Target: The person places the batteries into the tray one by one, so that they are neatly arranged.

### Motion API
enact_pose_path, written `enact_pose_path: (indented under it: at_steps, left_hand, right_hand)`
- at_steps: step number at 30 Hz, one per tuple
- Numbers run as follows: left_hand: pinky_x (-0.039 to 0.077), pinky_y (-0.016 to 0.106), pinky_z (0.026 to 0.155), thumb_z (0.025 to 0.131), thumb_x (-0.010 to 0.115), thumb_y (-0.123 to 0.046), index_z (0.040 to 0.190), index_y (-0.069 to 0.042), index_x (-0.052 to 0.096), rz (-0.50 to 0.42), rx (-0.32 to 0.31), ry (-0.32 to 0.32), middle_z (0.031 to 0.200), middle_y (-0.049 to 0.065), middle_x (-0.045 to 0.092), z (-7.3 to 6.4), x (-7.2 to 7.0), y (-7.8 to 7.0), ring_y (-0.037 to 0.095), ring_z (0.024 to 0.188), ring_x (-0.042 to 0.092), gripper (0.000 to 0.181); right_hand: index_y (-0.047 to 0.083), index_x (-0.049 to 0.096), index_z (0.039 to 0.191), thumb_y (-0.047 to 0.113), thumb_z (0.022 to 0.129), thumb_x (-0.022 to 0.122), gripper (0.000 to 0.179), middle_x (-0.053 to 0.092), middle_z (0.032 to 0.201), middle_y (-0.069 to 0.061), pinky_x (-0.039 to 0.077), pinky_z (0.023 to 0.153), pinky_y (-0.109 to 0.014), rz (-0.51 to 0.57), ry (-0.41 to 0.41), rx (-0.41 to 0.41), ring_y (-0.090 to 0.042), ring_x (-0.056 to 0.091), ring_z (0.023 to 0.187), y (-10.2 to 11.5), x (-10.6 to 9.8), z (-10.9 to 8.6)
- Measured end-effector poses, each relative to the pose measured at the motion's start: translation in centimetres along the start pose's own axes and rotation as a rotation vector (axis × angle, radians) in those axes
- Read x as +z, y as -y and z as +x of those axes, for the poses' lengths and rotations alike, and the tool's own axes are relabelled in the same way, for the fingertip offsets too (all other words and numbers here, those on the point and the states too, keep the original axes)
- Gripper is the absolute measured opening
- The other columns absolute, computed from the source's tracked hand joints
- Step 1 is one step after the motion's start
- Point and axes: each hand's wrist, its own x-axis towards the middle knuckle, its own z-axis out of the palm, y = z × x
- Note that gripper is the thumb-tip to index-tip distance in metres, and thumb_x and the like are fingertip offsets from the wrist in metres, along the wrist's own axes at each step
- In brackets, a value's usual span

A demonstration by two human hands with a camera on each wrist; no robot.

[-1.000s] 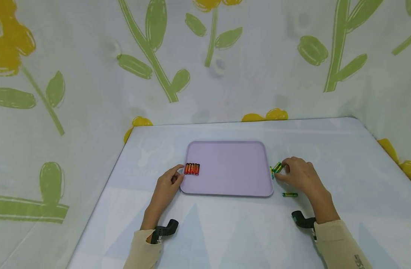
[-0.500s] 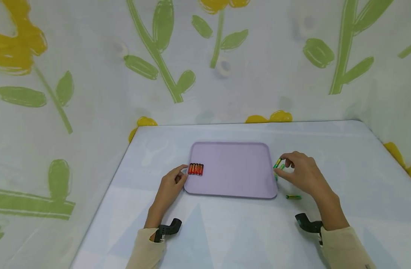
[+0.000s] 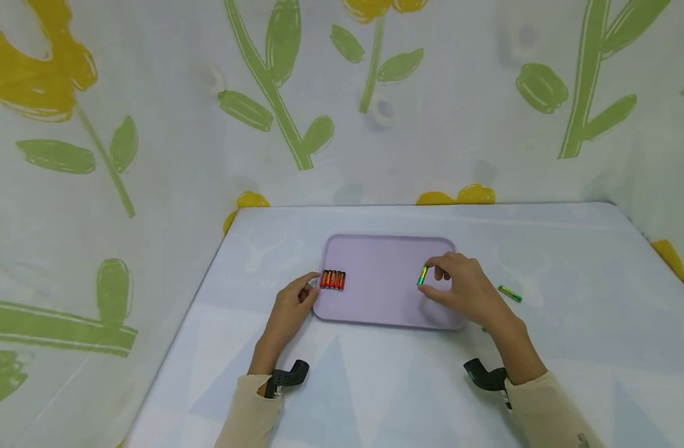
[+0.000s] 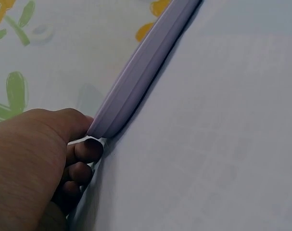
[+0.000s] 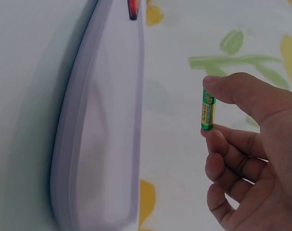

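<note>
My right hand [image 3: 467,289] pinches a green and yellow battery [image 3: 422,275] end to end between thumb and forefinger, above the right part of a lilac tray [image 3: 375,305]. In the right wrist view, the battery [image 5: 208,109] stands nearly upright and the other fingers are curled. My left hand [image 3: 288,311] holds the tray's left rim; in the left wrist view, the thumb reaches over the tray edge [image 4: 121,96] with the fingers bent below it. Several red and black batteries [image 3: 333,280] lie side by side in a row at the tray's left side.
A loose green battery [image 3: 510,294] lies on the white and blue table cloth [image 3: 403,386] right of the tray. Another green battery's end [image 3: 484,328] peeks out beside my right wrist. A flower-patterned curtain [image 3: 398,143] rises behind the table.
My right hand has picked up a green battery from beside the tray and carried it left over the tray. My left hand stays at the rim. The head view has shifted slightly.
</note>
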Motion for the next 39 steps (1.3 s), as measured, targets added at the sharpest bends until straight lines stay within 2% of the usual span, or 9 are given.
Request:
enact_pose_path:
  at_steps: [4,8,16,27,35,39]
  left_hand:
    - [0.043,0.027,0.062,0.101,0.062,-0.02,0.133,-0.019,0.063,-0.018,-0.011,0.01,0.087,-0.002,0.058,-0.1,-0.1,-0.2,0.014,0.073,0.051,0.032]
    - [0.043,0.026,0.062,0.101,0.063,-0.019,0.133,-0.019,0.063,-0.008,-0.01,0.008,0.086,-0.003,0.058,0.0,0.0,-0.1,0.013,0.072,0.05,0.032]
    - [0.043,0.026,0.062,0.101,0.063,-0.018,0.132,-0.016,0.063,-0.001,-0.004,0.003,0.085,-0.003,0.058,0.0,-0.2,-0.4,0.012,0.072,0.05,0.032]
    - [0.043,0.026,0.062,0.101,0.063,-0.02,0.133,-0.017,0.063,-0.005,-0.007,0.01,0.084,-0.004,0.057,0.0,-0.3,-0.6,0.012,0.072,0.05,0.032]
    - [0.043,0.027,0.062,0.099,0.065,-0.019,0.131,-0.016,0.064,0.008,0.042,-0.013,0.083,-0.005,0.057,0.1,0.1,0.1,0.011,0.071,0.049,0.032]
    - [0.043,0.027,0.061,0.1,0.064,-0.019,0.132,-0.016,0.064,0.008,0.046,-0.013,0.083,-0.005,0.057,0.1,0.1,0.2,0.011,0.07,0.05,0.032]
  right_hand:
    - [0.006,0.069,0.103,0.02,0.082,0.083,0.029,0.055,0.083,0.0,0.036,0.077,-0.039,0.015,0.005,-0.028,-0.021,0.05,0.081,0.7,1.3,1.1]
    - [0.006,0.069,0.106,0.022,0.081,0.084,0.033,0.053,0.083,0.003,0.036,0.078,-0.038,0.027,0.034,-0.023,-0.017,0.047,0.08,1.6,2.4,2.0]
    - [0.005,0.07,0.109,0.026,0.082,0.083,0.037,0.055,0.084,0.002,0.035,0.081,-0.041,0.014,0.093,-0.02,-0.016,0.048,0.077,3.1,5.0,3.9]
    - [0.005,0.07,0.111,0.026,0.082,0.083,0.038,0.056,0.085,0.001,0.038,0.084,-0.044,-0.007,0.167,-0.022,-0.015,0.049,0.079,3.9,7.6,5.6]
    - [0.005,0.07,0.113,0.027,0.082,0.082,0.039,0.057,0.085,0.0,0.037,0.081,-0.04,-0.014,0.215,-0.037,-0.016,0.05,0.082,4.4,9.2,6.8]
    - [0.006,0.07,0.112,0.028,0.083,0.082,0.039,0.056,0.085,0.002,0.037,0.081,-0.039,-0.021,0.232,-0.026,-0.016,0.049,0.081,4.5,9.8,7.3]
